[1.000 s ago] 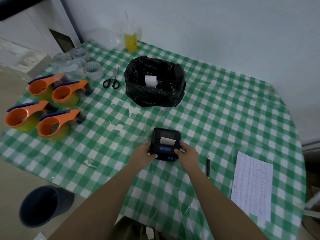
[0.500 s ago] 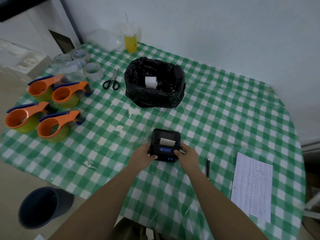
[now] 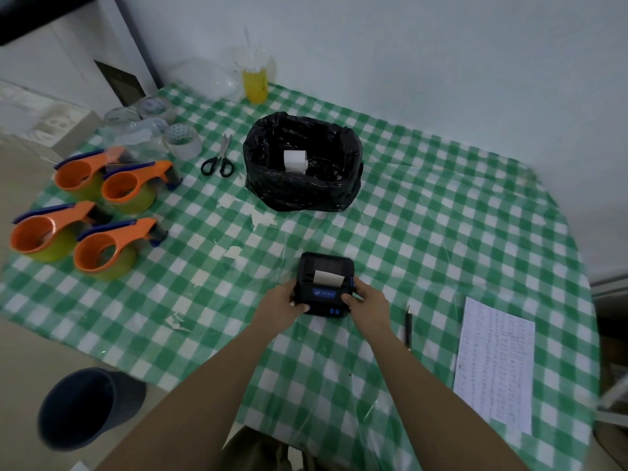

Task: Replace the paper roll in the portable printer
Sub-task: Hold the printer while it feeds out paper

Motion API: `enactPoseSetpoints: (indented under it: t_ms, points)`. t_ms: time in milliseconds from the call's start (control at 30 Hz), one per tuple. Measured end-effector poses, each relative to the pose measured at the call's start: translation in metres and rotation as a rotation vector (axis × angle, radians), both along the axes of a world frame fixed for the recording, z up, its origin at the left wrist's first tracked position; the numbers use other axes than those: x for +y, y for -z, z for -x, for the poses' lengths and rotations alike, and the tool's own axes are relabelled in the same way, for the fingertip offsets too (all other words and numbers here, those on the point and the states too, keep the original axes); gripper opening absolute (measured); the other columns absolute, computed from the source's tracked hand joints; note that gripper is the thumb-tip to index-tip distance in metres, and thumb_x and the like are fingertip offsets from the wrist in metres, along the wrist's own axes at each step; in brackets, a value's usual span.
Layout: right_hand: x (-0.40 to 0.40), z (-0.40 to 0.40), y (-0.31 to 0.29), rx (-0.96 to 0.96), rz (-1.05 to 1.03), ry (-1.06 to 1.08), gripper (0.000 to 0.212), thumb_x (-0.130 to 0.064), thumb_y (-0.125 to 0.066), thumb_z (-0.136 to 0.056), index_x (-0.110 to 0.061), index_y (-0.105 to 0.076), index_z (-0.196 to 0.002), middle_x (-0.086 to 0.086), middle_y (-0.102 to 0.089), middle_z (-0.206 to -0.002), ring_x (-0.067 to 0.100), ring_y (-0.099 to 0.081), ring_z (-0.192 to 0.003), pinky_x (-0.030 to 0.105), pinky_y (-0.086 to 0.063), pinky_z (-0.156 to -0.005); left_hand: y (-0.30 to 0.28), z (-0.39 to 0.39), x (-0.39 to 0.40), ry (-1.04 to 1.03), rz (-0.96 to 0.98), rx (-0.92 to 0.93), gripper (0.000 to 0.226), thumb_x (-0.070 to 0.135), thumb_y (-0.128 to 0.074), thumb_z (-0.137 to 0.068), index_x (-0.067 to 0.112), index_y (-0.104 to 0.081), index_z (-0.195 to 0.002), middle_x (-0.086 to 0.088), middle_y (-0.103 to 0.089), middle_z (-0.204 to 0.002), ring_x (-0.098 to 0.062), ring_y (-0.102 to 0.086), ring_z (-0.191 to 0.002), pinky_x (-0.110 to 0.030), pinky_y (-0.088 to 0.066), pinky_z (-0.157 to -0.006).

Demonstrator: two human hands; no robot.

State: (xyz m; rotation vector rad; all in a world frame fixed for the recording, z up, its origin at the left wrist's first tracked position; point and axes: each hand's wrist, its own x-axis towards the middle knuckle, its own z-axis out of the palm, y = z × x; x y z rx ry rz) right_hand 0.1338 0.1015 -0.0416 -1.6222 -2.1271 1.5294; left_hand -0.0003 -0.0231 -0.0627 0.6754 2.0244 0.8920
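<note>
A small black portable printer (image 3: 324, 283) with blue buttons rests on the green checked tablecloth (image 3: 424, 239), a strip of white paper sticking out of its slot. My left hand (image 3: 283, 302) grips its left side and my right hand (image 3: 368, 300) grips its right side, thumbs on the front. Farther back stands a bin lined with a black bag (image 3: 302, 161); a white paper roll (image 3: 295, 161) lies inside it.
Several orange tape dispensers (image 3: 91, 215) and tape rolls (image 3: 159, 127) fill the left side. Black scissors (image 3: 219, 159) lie left of the bin, a yellow drink cup (image 3: 255, 81) at the back. A pen (image 3: 407, 324) and printed sheet (image 3: 494, 362) lie right. A dark bucket (image 3: 85, 407) stands on the floor.
</note>
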Motion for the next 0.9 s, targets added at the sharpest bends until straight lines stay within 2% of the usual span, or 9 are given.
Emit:
enactPoseSetpoints:
  t_ms: [633,900]
  points:
    - [0.0,0.0,0.008,-0.006,0.009,0.014,0.05,-0.014,-0.059,-0.089,-0.018,-0.046,-0.137,0.008,-0.056,-0.135,0.025,-0.053,-0.122,0.039,-0.045,-0.102,0.002,0.001,0.001,0.018,0.04,0.038,0.051,0.012,-0.068,-0.078,0.018,-0.053,-0.127,-0.01,-0.068,-0.119,-0.025,-0.063,-0.111,-0.046,-0.051,-0.098]
    - [0.001,0.0,0.011,0.005,-0.019,-0.018,0.047,-0.013,-0.057,-0.089,-0.017,-0.048,-0.135,0.007,-0.06,-0.131,0.024,-0.056,-0.118,0.032,-0.045,-0.094,0.002,0.001,0.0,0.022,0.04,0.054,0.047,0.011,-0.068,-0.078,0.012,-0.055,-0.123,-0.012,-0.069,-0.117,-0.025,-0.064,-0.109,-0.044,-0.051,-0.097]
